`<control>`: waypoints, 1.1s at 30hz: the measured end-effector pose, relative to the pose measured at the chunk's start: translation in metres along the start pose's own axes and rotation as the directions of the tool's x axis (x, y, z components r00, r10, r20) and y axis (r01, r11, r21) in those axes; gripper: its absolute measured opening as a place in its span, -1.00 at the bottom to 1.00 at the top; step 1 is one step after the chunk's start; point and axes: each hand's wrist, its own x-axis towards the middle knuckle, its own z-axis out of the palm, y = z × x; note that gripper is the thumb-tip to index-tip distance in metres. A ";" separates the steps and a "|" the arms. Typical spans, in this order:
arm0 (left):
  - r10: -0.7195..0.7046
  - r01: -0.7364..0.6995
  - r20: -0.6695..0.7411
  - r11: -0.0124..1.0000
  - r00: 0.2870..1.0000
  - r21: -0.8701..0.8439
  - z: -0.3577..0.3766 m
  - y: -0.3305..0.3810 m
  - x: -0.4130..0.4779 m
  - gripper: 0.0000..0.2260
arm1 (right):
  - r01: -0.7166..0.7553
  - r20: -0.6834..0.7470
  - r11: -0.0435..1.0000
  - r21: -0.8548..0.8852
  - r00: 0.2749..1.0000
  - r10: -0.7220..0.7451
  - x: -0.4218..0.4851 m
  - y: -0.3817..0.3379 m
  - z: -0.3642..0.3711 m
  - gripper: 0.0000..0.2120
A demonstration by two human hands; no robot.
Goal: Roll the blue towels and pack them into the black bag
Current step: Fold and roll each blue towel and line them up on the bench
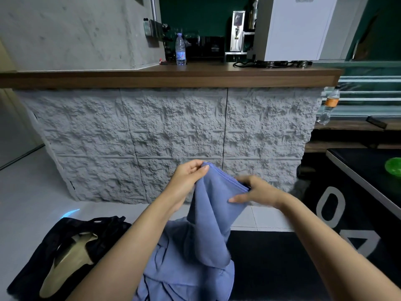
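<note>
Left hand [189, 175] pinches one top corner of a blue towel [213, 216]; right hand [257, 192], slightly blurred, grips the other end of that edge. Towel hangs at frame centre over a heap of blue towels [184, 276], bottom centre. Black bag [71, 242] lies open, lower left.

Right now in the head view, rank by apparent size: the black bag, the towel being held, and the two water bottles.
1. Black bag and held towel: too alike to separate; an arm covers part of the bag.
2. Orange-label bottle.
3. Blue-label bottle on the counter, farther away.
</note>
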 end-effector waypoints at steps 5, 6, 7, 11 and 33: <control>-0.115 0.121 -0.109 0.992 0.987 0.048 -0.018 -0.017 0.022 -0.88 | 0.029 -0.141 0.994 0.108 0.990 -0.014 -0.013 0.009 -0.026 -0.90; -0.125 0.134 -0.120 0.989 0.985 0.066 -0.016 -0.018 0.026 -0.89 | 0.044 -0.167 0.992 0.118 0.986 -0.023 -0.014 0.007 -0.032 -0.89; -0.116 0.127 -0.131 0.989 0.985 0.077 -0.011 -0.018 0.030 -0.88 | 0.062 -0.203 0.994 0.095 0.978 -0.041 -0.014 0.006 -0.038 -0.88; 0.059 -0.058 -0.230 0.998 0.971 0.013 0.019 -0.011 0.037 -0.91 | 0.164 -0.484 0.984 0.073 0.868 -0.109 -0.015 0.006 -0.053 -0.93; -0.166 0.189 -0.094 0.918 0.982 0.350 0.103 -0.136 0.083 -0.90 | -0.290 -0.559 0.950 -0.118 0.810 0.178 -0.031 0.157 -0.075 -0.95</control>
